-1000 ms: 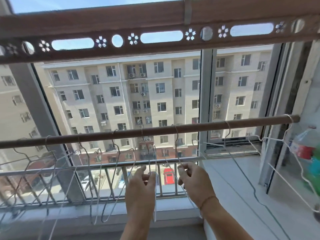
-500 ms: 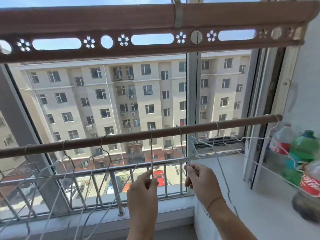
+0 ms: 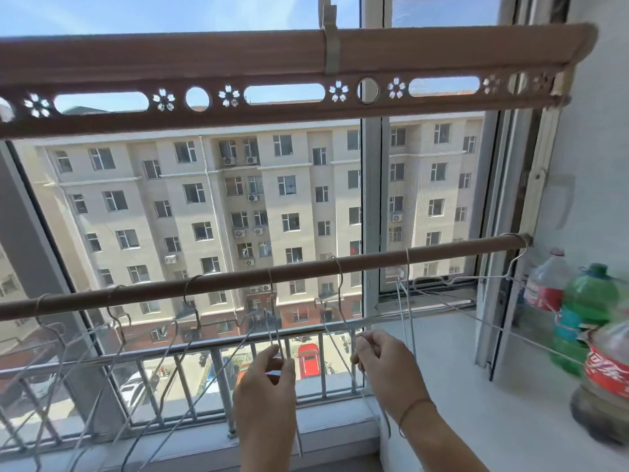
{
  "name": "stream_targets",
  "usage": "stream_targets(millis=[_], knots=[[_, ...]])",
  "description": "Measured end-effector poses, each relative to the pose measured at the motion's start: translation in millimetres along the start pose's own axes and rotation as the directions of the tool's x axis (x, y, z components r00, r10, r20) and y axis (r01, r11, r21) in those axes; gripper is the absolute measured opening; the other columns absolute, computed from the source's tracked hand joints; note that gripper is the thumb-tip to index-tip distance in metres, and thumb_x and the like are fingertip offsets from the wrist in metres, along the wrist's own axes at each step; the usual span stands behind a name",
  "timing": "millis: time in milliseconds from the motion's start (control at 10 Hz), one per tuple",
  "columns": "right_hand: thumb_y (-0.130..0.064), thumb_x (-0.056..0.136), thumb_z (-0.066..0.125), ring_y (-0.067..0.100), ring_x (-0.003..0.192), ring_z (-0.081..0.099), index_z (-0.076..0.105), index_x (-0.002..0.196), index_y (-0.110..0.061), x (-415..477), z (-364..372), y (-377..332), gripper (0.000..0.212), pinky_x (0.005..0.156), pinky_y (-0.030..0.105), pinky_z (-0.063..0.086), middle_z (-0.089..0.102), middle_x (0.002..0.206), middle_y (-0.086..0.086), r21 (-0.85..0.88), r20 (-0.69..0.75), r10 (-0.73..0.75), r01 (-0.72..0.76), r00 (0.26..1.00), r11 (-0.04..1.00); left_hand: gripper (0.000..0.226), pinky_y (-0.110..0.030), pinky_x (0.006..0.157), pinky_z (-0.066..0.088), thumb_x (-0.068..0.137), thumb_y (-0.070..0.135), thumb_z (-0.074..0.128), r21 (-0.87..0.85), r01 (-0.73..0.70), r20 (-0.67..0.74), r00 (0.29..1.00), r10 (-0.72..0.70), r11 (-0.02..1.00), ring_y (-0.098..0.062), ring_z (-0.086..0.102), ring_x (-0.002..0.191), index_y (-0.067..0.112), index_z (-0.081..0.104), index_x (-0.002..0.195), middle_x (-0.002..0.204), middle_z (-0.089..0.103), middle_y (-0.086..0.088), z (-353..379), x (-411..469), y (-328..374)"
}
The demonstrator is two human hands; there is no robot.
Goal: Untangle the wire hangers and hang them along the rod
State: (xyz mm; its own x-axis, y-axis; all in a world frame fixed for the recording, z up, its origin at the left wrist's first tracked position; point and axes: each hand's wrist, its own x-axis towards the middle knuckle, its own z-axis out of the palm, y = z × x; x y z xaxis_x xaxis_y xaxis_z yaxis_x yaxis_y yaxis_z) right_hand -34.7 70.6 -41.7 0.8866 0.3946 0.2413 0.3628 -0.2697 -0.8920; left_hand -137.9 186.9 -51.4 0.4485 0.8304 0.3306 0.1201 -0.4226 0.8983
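A brown rod (image 3: 306,271) runs across the window, rising to the right. Several thin grey wire hangers hook over it. My left hand (image 3: 265,386) pinches the wire of one hanger (image 3: 272,311) whose hook sits at the rod's middle. My right hand (image 3: 384,366) pinches the wire of the neighbouring hanger (image 3: 340,287) hooked just to the right. More hangers (image 3: 119,335) hang overlapping on the left. Another hanger (image 3: 406,301) and a sideways one (image 3: 476,279) hang toward the rod's right end.
A wide brown drying rack bar (image 3: 272,80) with cut-out holes spans overhead. A white sill (image 3: 459,386) lies at right with plastic bottles (image 3: 599,362) on it. A metal railing (image 3: 204,369) stands outside the glass.
The view has swung left and down, so rod and bottles sit further left in frame. Both hands stay on their hangers, now slightly further apart.
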Motion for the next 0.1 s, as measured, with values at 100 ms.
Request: stream_targets(millis=[100], knots=[[-0.026,0.091,0.052,0.001,0.079,0.06,0.057,0.09,-0.028,-7.0,-15.4,-10.1,0.006,0.07,0.008,0.045,0.063,0.081,-0.014,-0.034,-0.048,-0.074,0.073,0.996,0.997,0.032,-0.032,0.075,0.044,0.083,0.022,0.067,-0.006,0.012,-0.01,1.0,-0.012,1.0,-0.011,0.062,0.076,0.017,0.064,0.115,0.09,0.067,0.006,-3.4,-0.5,-4.8]])
